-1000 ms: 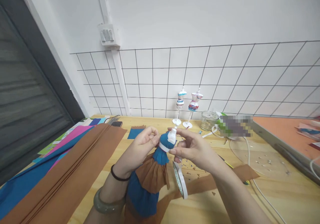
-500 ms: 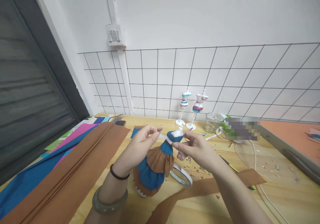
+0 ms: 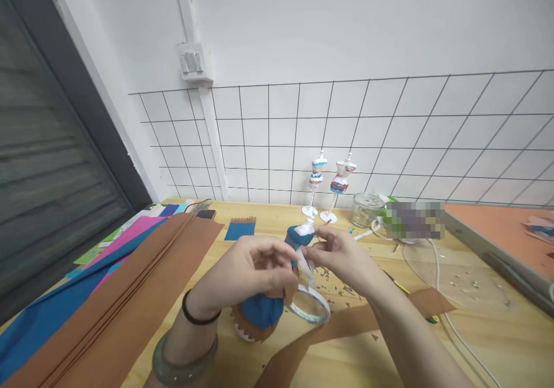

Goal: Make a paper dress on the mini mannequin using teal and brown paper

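My right hand point(image 3: 340, 255) is closed, its thumb and fingers pinching the side of a miniature dress form point(image 3: 304, 228) with a white neck and blue chest wrap. My left hand point(image 3: 259, 269) is in front of the figure, fingers curled and closed at a strip of white tape point(image 3: 306, 265). That hand covers the waist and most of the brown upper skirt. Below it shows the blue skirt point(image 3: 262, 312) with a brown zigzag-cut hem. The tape strip runs down towards a tape roll point(image 3: 309, 319) standing tilted beside the skirt.
Two small mannequins point(image 3: 315, 174) on stands are at the back, beside a glass jar point(image 3: 367, 210). Folded brown cloth point(image 3: 142, 284) lies left, a blue-and-brown piece point(image 3: 240, 229) behind my left hand. A brown strip point(image 3: 341, 324), a white cable point(image 3: 441, 278) and scraps lie right.
My left hand has moved right and down, from left of the figure to in front of its waist, bringing the tape across. My right hand stays at the figure's side.
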`<action>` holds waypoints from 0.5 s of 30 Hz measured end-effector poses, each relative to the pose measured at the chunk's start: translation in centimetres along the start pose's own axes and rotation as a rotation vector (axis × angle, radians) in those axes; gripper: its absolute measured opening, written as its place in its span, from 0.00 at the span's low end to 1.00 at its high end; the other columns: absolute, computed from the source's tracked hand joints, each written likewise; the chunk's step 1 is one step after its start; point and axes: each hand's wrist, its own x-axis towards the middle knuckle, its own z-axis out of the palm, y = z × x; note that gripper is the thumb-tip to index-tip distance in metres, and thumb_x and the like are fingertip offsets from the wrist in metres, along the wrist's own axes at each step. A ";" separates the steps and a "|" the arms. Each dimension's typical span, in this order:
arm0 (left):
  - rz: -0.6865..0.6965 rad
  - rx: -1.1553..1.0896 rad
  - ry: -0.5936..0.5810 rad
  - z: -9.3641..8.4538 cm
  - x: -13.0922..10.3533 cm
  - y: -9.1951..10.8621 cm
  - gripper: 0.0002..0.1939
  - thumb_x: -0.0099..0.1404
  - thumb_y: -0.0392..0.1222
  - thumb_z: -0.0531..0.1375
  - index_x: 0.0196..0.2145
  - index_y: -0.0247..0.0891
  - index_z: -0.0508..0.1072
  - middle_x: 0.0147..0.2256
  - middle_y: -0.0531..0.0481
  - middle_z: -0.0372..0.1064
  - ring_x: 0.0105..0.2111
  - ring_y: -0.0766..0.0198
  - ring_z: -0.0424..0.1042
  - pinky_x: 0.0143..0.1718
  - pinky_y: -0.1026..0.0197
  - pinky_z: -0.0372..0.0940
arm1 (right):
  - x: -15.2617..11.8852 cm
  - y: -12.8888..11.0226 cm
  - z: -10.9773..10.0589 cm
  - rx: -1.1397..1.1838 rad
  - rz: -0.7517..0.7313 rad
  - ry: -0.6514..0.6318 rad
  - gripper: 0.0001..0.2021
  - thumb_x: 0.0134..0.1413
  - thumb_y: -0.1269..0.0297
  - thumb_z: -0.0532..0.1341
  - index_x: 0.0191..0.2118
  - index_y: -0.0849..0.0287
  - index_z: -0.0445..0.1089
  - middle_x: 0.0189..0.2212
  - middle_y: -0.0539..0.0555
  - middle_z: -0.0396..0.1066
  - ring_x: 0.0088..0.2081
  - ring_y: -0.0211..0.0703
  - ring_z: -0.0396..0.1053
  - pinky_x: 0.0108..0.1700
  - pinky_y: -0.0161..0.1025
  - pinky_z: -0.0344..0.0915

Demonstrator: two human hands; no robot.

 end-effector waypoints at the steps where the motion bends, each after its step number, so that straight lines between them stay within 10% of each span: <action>1: 0.004 0.020 0.074 -0.2 0.2 -0.4 0.13 0.56 0.45 0.63 0.37 0.38 0.71 0.29 0.51 0.70 0.31 0.64 0.69 0.34 0.61 0.64 | 0.0 0.1 0.0 -0.005 0.003 -0.002 0.14 0.49 0.62 0.63 0.41 0.62 0.71 0.22 0.50 0.72 0.25 0.39 0.67 0.29 0.35 0.61; 5: -0.001 0.288 0.307 0.1 1.2 -2.0 0.24 0.53 0.44 0.65 0.47 0.42 0.66 0.42 0.48 0.68 0.46 0.58 0.67 0.48 0.55 0.61 | -0.1 0.1 0.0 -0.036 0.024 0.011 0.14 0.49 0.63 0.62 0.43 0.61 0.70 0.20 0.49 0.72 0.23 0.39 0.66 0.26 0.35 0.58; 15: -0.003 0.264 0.288 1.7 2.1 -2.2 0.14 0.56 0.37 0.60 0.42 0.40 0.69 0.39 0.51 0.73 0.42 0.61 0.71 0.41 0.61 0.64 | -1.1 -1.7 0.3 -0.072 0.058 -0.025 0.15 0.50 0.65 0.62 0.46 0.58 0.70 0.17 0.46 0.69 0.23 0.37 0.65 0.25 0.33 0.54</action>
